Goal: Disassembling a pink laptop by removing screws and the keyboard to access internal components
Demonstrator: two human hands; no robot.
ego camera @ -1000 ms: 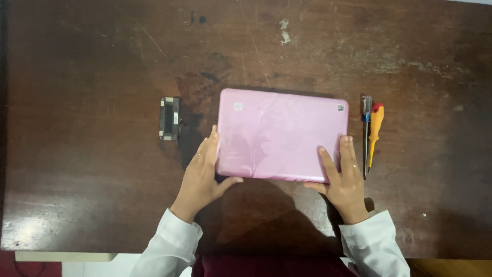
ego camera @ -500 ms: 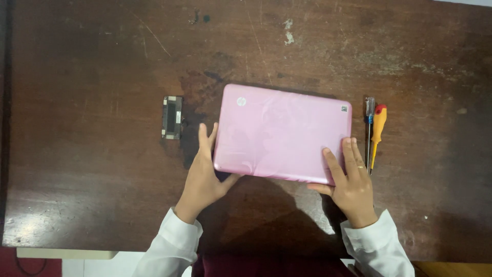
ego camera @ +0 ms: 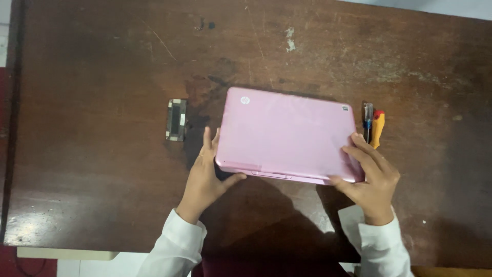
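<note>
Now my left hand (ego camera: pixel 205 177) and right hand (ego camera: pixel 371 177) grip the pink laptop (ego camera: pixel 287 136), its near edge newly tilted up beside the screwdrivers (ego camera: pixel 373 125).

The closed pink plastic laptop (ego camera: pixel 289 133) has a smooth, faintly glossy lid. The dark brown wooden table (ego camera: pixel 102 77) beneath it is worn, scratched and patchy (pale chips near the far edge). The orange-handled screwdriver (ego camera: pixel 377 128) looks like shiny plastic. Both white sleeves (ego camera: pixel 177 249) are matt cloth.
</note>
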